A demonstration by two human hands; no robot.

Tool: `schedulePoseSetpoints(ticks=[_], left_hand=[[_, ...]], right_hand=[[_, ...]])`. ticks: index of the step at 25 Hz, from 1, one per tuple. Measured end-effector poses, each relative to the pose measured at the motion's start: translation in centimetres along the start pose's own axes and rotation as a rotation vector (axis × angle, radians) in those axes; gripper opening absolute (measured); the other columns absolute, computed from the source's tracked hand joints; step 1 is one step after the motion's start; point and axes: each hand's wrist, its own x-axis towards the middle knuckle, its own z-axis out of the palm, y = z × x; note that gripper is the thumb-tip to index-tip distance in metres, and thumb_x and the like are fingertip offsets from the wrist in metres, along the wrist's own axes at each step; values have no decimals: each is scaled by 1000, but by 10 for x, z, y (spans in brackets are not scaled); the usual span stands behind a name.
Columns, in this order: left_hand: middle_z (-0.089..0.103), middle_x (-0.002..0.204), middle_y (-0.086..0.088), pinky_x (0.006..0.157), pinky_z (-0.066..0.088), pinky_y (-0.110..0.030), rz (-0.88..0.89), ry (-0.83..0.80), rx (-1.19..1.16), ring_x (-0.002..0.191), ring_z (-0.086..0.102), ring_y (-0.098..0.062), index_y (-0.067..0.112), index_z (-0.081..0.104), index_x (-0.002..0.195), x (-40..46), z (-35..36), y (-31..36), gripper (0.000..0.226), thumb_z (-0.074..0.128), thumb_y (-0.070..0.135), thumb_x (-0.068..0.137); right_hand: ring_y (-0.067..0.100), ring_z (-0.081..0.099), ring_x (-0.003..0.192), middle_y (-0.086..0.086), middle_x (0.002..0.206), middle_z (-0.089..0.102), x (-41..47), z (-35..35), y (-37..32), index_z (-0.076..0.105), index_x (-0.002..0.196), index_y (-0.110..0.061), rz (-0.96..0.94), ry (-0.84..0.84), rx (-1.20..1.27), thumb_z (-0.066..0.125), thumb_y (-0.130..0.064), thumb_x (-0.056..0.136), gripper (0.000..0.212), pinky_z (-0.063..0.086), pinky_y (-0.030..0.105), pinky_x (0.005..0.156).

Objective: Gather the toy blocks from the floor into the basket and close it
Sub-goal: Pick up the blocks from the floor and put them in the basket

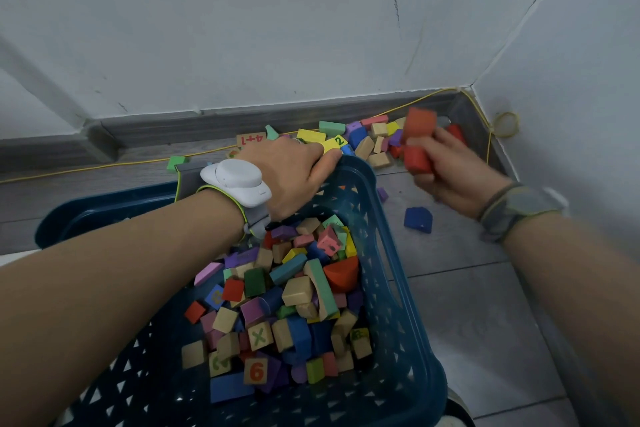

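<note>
Right hand [446, 163] clamped on red blocks [419, 139], blurred, beside the basket [391, 288]; left hand [291, 170] gripping its far rim. More loose blocks [367, 139] on floor [467, 288] by wall. Risk: loose hold, a block falls outside rim

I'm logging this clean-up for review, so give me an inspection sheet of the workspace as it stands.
Surface: grey floor, with a blue block lying loose beside the basket.
Job's things: blue basket partly filled with blocks; pile of blocks on the floor by the wall corner; lid not on.
Clutter: nothing seen.
Hands: left hand grips the basket's far rim; right hand, blurred, holds red blocks above the floor.
Cables: yellow cord along the skirting, coiled at the right wall.
Surroundings: white walls meeting in a corner, grey skirting.
</note>
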Motion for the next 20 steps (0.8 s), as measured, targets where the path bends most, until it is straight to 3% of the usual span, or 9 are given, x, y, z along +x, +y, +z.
schedulePoseSetpoints(ticks=[2,4,6,8,10,13,15,17,20], left_hand=[[57,71,2,60,44,-33,-10,16,-10,68,56,-21,25,55,85,-1,-1,1,56,13,58,99],[58,71,0,60,45,-33,-16,27,-11,66,55,-21,24,55,81,-1,-3,1,51,19,56,100],[60,77,-3,61,43,-33,-2,-30,-10,67,54,-21,23,54,79,-1,-6,2,37,35,48,99],[60,80,-1,64,44,-34,9,-36,-23,74,57,-24,24,57,85,-1,-5,0,40,32,52,98],[59,76,1,63,45,-34,-3,24,-29,74,57,-23,25,58,85,-1,-2,-1,55,17,60,98],[59,73,2,65,47,-35,-10,10,-28,72,57,-23,25,58,86,0,0,-1,58,12,59,97],[59,74,2,67,48,-35,-9,3,-39,72,57,-23,25,58,87,0,-1,0,58,13,59,98],[59,74,2,66,49,-36,-8,19,-37,72,57,-23,26,59,88,0,-1,0,58,13,59,98],[59,74,2,62,46,-34,-3,17,-29,71,58,-23,25,59,90,0,0,0,57,14,58,98]], right_hand=[[10,48,57,7,85,62,-30,16,-43,63,106,-20,-11,-293,-54,57,-12,91,18,34,16,38],[13,60,66,5,90,69,-55,32,-66,68,103,-27,-27,-524,-342,65,-15,82,24,43,25,47],[18,71,87,1,109,69,-71,47,-73,64,117,-30,35,-705,-643,70,-17,80,39,57,36,64],[18,69,102,-3,121,63,-76,55,-71,62,123,-31,76,-807,-837,69,-22,86,38,60,35,75],[19,71,95,1,114,67,-67,51,-67,67,114,-21,42,-722,-760,65,-24,91,23,58,29,65],[22,65,75,11,93,67,-34,26,-45,63,101,-10,-50,-263,-629,64,-17,91,12,50,28,47],[23,61,87,13,111,61,-6,2,-11,56,120,-14,-33,-74,-1076,69,-18,86,36,55,33,65],[32,53,114,15,135,45,9,-21,38,39,142,-21,143,-79,-1479,74,-26,79,72,49,37,92],[41,48,119,16,131,42,18,-40,92,41,137,-19,59,-66,-1544,69,-25,79,65,45,40,97]])
